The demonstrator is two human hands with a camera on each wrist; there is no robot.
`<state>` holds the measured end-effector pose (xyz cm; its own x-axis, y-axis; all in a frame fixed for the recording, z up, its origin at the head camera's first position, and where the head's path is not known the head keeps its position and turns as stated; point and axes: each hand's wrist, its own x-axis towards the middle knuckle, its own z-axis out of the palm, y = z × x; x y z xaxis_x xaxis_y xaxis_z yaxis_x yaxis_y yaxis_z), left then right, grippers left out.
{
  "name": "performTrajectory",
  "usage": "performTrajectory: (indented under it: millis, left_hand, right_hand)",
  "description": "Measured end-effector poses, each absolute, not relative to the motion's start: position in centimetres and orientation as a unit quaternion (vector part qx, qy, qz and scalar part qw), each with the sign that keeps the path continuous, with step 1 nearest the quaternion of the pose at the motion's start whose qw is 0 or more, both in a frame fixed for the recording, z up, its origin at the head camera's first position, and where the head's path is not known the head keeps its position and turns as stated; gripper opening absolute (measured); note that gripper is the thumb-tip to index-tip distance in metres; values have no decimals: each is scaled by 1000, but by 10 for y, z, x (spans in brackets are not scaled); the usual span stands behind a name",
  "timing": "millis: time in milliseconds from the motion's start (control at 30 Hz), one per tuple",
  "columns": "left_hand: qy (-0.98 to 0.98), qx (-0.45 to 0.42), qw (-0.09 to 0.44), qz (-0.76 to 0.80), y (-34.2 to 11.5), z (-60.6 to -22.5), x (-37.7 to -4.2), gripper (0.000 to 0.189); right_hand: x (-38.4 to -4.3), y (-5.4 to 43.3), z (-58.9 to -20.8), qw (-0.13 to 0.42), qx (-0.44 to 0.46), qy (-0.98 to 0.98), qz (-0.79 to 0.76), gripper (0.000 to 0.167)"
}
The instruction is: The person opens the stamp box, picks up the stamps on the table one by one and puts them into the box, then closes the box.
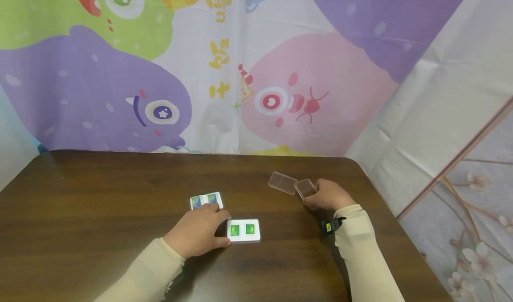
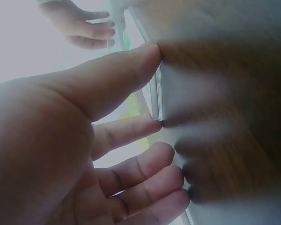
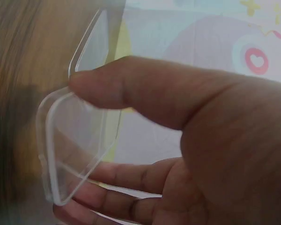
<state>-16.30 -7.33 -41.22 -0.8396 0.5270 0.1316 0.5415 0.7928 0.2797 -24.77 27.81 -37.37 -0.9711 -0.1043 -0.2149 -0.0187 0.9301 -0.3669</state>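
My left hand [image 1: 200, 230] grips the left end of a flat clear case with two green pictures on white [image 1: 242, 230], thumb at the near corner and forefinger at the far one. In the left wrist view the thumb [image 2: 147, 61] covers part of the case's edge [image 2: 155, 96]. Under and beyond these fingers lies a second case with two blue-green pictures [image 1: 206, 200], partly hidden. On the right, my right hand [image 1: 330, 195] pinches a clear plastic case piece [image 1: 305, 189], held by its edges between thumb and fingers. The right wrist view shows this piece [image 3: 79, 136] tilted and see-through.
Another clear rectangular piece [image 1: 282, 183] lies on the dark wooden table [image 1: 132, 181], just left of the held one. A cartoon-printed cloth [image 1: 216, 128] hangs behind the table, and a pale flowered surface [image 1: 477, 195] borders the right side.
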Motion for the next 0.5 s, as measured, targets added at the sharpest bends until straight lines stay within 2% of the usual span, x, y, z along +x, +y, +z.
performTrajectory:
  millis: [267,500]
  left_hand:
    - [-944,-292,39,-146,-75,-413,-162,51]
    - [-945,-290,35,-150,-74,-413,-163,50]
  right_hand:
    - [-249,264,-376,116,-62,970,-206,48]
    - [-252,254,-379,77,-123,970,-193,56]
